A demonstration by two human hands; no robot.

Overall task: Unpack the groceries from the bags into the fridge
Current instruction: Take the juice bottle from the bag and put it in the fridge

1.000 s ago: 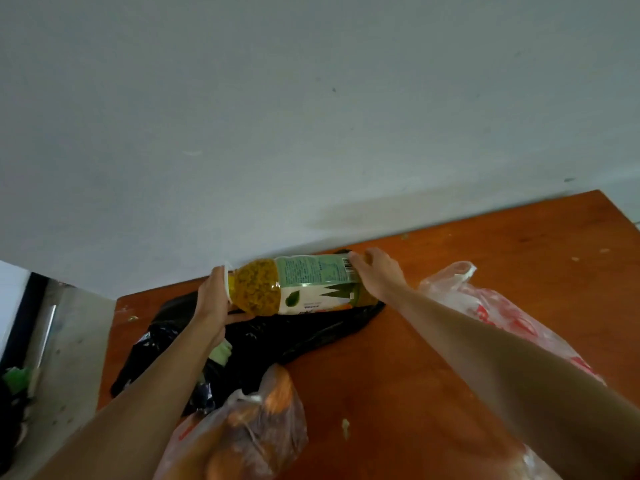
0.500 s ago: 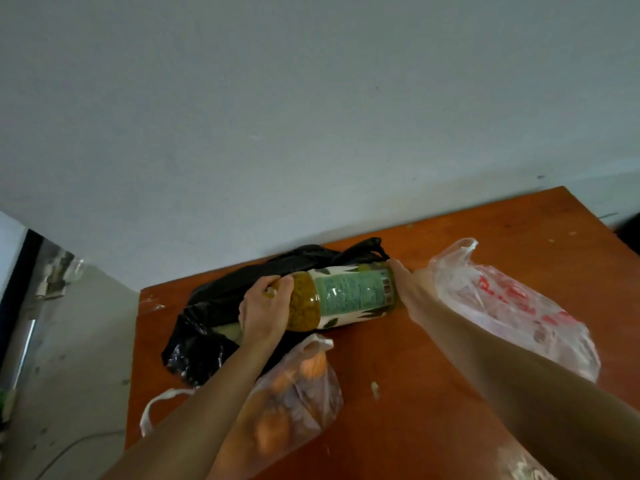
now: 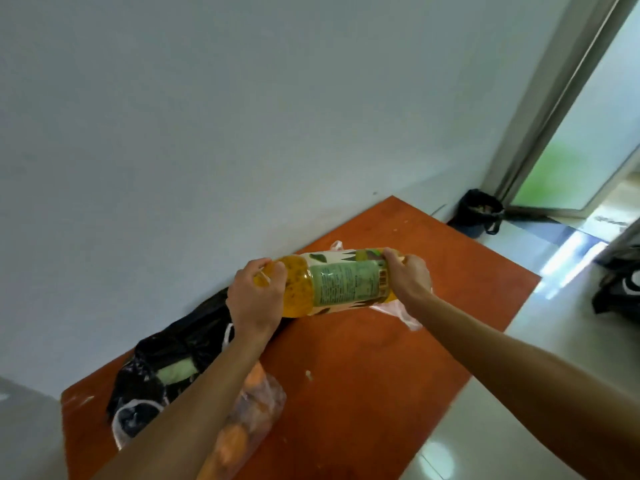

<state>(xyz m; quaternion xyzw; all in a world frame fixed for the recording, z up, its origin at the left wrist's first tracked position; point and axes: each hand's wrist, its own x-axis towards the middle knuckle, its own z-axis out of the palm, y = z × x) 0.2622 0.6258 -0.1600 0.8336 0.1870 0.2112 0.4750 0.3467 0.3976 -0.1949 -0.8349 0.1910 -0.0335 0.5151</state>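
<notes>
above the orange-brown table (image 3: 363, 375), the person holds a big bottle (image 3: 341, 284) of yellow drink on its side, clear of the tabletop, with one hand at each end. the left hand (image 3: 254, 299) curls round the bare yellow end and the right hand (image 3: 408, 277) wraps the labelled end, so both grip it. i'd guess it takes two hands because it looks full and heavy, and it lies sideways because that suits lifting it from a bag. below the left forearm a crumpled black bag (image 3: 173, 355) lies against the wall, with a clear bag (image 3: 259, 407) of orange things just beside it. a thin pale bag (image 3: 407, 317) shows under the right wrist. the black and clear bags look to have goods in them, so the unpacking seems early. no fridge shows from here, and the bottle wants carrying to it, i'd say.
</notes>
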